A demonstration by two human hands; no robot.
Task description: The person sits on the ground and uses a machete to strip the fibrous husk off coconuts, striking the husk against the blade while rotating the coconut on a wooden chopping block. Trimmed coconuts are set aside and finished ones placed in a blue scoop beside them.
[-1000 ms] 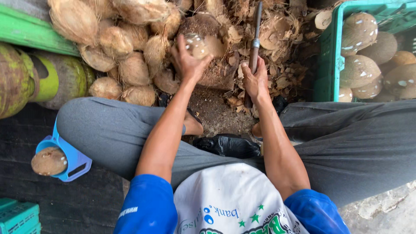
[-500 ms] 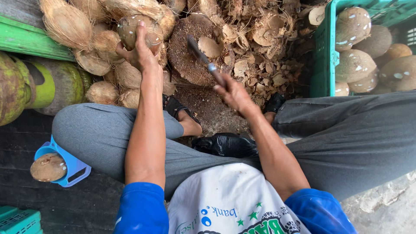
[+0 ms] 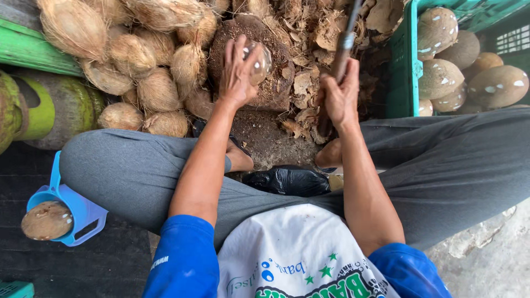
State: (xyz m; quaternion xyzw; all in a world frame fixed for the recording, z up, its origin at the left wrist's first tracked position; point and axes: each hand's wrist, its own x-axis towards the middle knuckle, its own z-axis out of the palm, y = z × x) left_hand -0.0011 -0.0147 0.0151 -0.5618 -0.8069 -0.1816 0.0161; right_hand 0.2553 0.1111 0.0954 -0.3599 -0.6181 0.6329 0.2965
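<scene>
Fibrous husk pile [image 3: 309, 33] | left hand [image 3: 236, 72] grips round coconut [image 3: 258, 62] | right hand [image 3: 338, 96] grips blade handle [image 3: 343, 49]

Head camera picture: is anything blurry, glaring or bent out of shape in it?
In the head view the light is soft and even, with no hard shadows; the coconut under the left hand shows a pale sheen, and the blade above the right hand is slightly smeared; the wide lens curves the green crate and swells the grey trouser legs near the edges.
</scene>
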